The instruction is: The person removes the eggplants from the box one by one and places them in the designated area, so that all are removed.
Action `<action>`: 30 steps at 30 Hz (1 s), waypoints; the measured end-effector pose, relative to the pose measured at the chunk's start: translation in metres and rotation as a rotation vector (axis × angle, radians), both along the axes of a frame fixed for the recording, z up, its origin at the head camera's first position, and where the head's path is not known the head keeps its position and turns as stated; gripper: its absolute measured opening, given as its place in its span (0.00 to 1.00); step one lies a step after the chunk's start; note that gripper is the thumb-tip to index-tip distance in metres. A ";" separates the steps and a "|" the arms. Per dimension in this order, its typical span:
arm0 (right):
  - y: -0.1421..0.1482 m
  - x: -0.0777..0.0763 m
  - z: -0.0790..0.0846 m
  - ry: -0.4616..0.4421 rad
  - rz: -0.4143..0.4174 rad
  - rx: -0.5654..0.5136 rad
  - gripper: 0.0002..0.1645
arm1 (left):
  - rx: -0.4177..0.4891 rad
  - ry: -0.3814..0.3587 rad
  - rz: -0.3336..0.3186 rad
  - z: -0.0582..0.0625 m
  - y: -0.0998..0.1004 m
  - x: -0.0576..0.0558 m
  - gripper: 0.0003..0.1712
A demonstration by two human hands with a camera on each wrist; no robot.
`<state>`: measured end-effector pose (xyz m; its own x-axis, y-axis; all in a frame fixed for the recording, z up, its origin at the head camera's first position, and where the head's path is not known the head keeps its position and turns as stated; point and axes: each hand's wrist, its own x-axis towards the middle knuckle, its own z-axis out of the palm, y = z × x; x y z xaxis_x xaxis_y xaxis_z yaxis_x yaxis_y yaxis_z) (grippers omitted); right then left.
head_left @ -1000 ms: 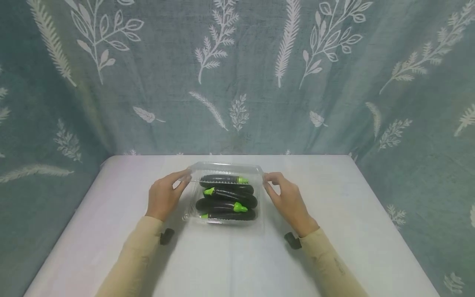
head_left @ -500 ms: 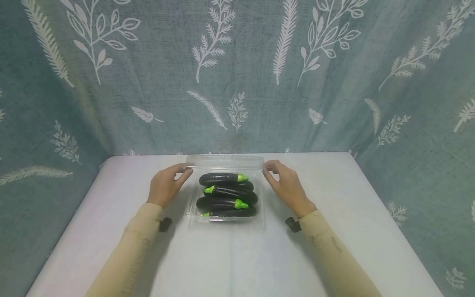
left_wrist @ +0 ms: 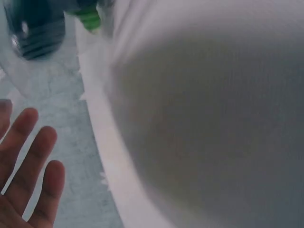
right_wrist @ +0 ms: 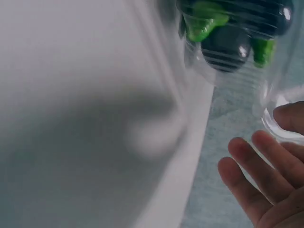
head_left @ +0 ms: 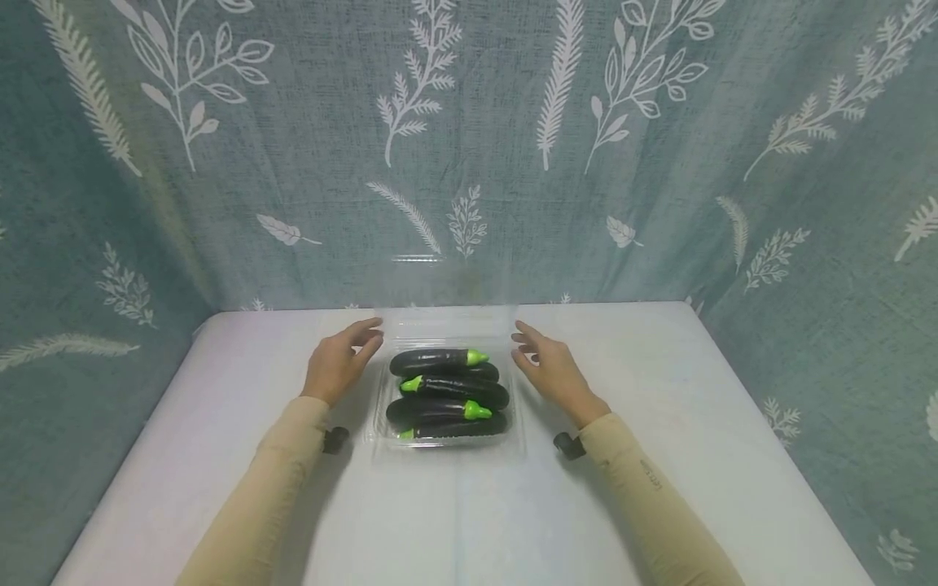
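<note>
A clear plastic clamshell box (head_left: 449, 443) sits mid-table with several dark eggplants (head_left: 456, 391) with bright green caps lying crosswise inside. Its transparent lid (head_left: 418, 259) is raised at the far side, faint against the curtain. My left hand (head_left: 339, 360) is at the box's back left corner, fingers relaxed and holding nothing. Opposite it, my right hand (head_left: 554, 370) is near the back right corner with its fingers spread. In the right wrist view, the eggplants (right_wrist: 225, 47) show through the ribbed box wall, above the loose fingers (right_wrist: 247, 185).
A white-covered table (head_left: 454, 521) bears the box. Behind it and along both sides hangs a grey-green curtain (head_left: 330, 146) with white leaf prints. Both sleeved forearms reach in from the near edge, each with a dark wrist camera.
The lid has swung up and back, from over the rear eggplant to raised behind the box. Both hands have let go of its edges, and their fingers have loosened.
</note>
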<state>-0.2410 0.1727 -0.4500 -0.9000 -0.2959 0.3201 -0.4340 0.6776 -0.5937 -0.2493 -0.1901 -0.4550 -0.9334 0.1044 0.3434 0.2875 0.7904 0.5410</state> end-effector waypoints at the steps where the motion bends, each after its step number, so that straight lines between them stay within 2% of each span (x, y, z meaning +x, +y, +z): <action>1: -0.001 0.000 -0.002 -0.028 0.003 -0.009 0.32 | 0.001 -0.003 0.001 -0.001 0.000 -0.001 0.22; 7: -0.008 0.000 -0.008 -0.125 -0.029 -0.039 0.36 | 0.041 -0.062 0.006 -0.004 0.003 -0.005 0.23; 16: -0.009 -0.004 -0.007 -0.131 -0.015 -0.013 0.36 | 0.096 -0.134 -0.005 -0.004 0.005 -0.008 0.22; 23: -0.008 -0.006 -0.008 -0.139 -0.013 -0.003 0.34 | 0.061 -0.166 -0.010 -0.006 0.002 -0.010 0.22; 30: -0.008 -0.005 -0.009 -0.164 0.003 -0.005 0.31 | 0.041 -0.237 0.015 -0.008 0.002 -0.012 0.24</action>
